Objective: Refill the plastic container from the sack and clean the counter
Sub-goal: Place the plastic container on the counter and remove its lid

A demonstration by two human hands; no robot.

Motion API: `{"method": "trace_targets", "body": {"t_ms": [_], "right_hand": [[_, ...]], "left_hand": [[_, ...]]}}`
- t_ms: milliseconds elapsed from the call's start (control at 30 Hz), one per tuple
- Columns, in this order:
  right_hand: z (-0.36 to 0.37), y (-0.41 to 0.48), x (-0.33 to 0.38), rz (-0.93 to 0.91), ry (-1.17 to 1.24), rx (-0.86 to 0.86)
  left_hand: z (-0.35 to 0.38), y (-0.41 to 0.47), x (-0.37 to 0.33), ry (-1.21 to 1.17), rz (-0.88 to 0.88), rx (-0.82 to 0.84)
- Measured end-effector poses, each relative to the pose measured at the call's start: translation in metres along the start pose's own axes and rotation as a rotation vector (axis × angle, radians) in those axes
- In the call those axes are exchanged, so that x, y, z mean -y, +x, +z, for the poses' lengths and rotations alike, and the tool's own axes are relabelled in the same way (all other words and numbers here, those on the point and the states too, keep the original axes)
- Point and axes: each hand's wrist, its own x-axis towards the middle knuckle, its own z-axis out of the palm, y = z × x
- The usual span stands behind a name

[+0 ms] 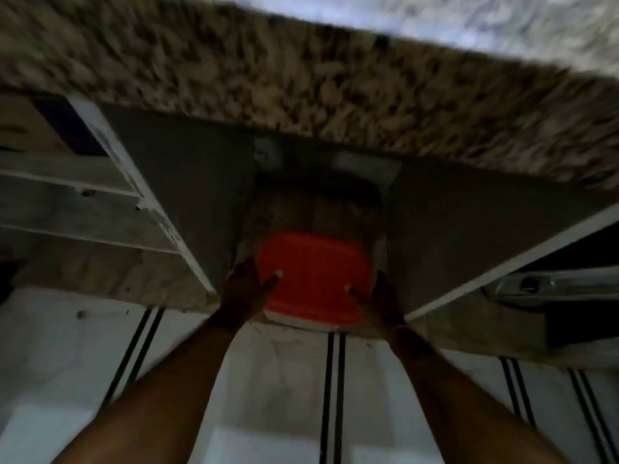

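A plastic container with an orange-red lid (313, 279) sits at the mouth of an open cabinet under the counter, on the cabinet floor. My left hand (246, 291) grips its left side with the thumb lying on the lid. On the opposite side my right hand (378, 299) holds the container, thumb also on the lid. The container's white body shows only as a thin edge below the lid. No sack is visible. The picture is blurred and dim.
The speckled granite counter (301, 72) runs across the top. Two grey cabinet doors (187, 195) (469, 229) stand open to either side of the container. White shelves (83, 202) are at the left. White floor tiles with black stripes (331, 396) lie below.
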Motion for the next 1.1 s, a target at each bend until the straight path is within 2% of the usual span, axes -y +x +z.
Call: {"method": "trace_targets", "body": {"t_ms": [100, 200, 333, 400, 500, 633, 867, 1100], "right_hand": [[0.02, 0.025, -0.007, 0.102, 0.095, -0.034], [0.033, 0.047, -0.018, 0.199, 0.174, -0.004], [0.035, 0.076, -0.054, 0.175, 0.268, -0.016], [0.033, 0.063, -0.063, 0.171, 0.309, -0.027], [0.013, -0.023, -0.004, 0.183, 0.332, -0.071], [-0.032, -0.131, 0.064, 0.201, 0.372, -0.077], [-0.134, -0.318, 0.175, 0.132, 0.289, -0.077], [-0.212, -0.442, 0.272, 0.044, 0.288, -0.162]], "left_hand": [[0.03, 0.044, 0.044, -0.039, -0.11, 0.069], [0.046, 0.069, 0.059, -0.209, -0.219, 0.122], [0.054, 0.083, 0.085, -0.257, -0.244, 0.145], [0.05, 0.059, 0.087, -0.283, -0.301, 0.102], [0.015, -0.02, 0.034, -0.359, -0.321, 0.047], [-0.042, -0.119, -0.048, -0.323, -0.42, -0.031], [-0.162, -0.291, -0.174, -0.262, -0.418, -0.073], [-0.269, -0.385, -0.292, -0.241, -0.281, -0.224]]}}
